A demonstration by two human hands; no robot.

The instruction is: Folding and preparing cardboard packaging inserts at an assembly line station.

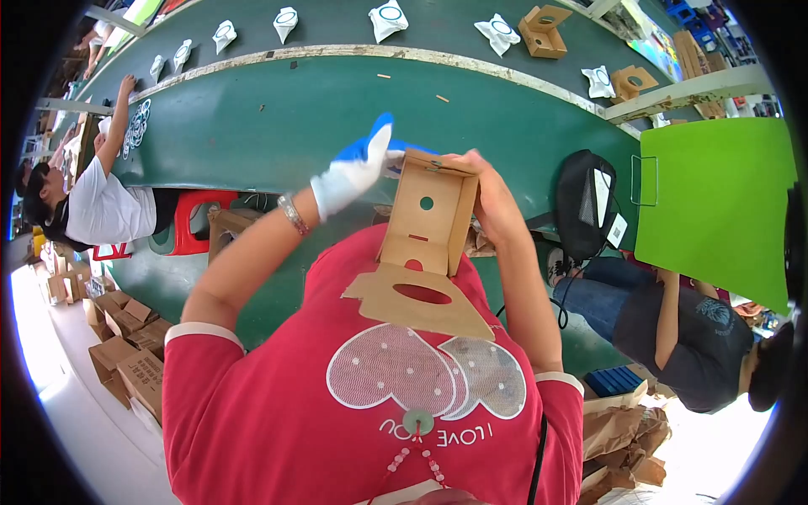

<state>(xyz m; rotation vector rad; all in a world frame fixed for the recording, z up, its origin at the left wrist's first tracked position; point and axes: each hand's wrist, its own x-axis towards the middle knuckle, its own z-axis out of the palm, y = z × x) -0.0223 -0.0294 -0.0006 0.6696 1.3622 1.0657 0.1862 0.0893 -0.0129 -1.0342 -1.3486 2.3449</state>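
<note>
Box (429,223), flap (459,316) open, sits before our shirt (269,387), its right edge clamped in our right hand (497,202). Our left hand (352,172), thumb spread, is at its upper left corner, contact unclear; green table (320,101) gives us room beyond.

Factory-like workshop: long green workbench (295,109), row of white-wrapped items (389,20), piled cardboard cartons (141,380), co-workers (109,206) alongside.

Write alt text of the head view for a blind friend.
A bare right hand grips an open brown cardboard box before a red shirt; a white-and-blue gloved left hand is at its left side. Beyond a green table, white wrapped items line a dark strip, with a white-shirted person at left, a dark-shirted person at right.
</note>
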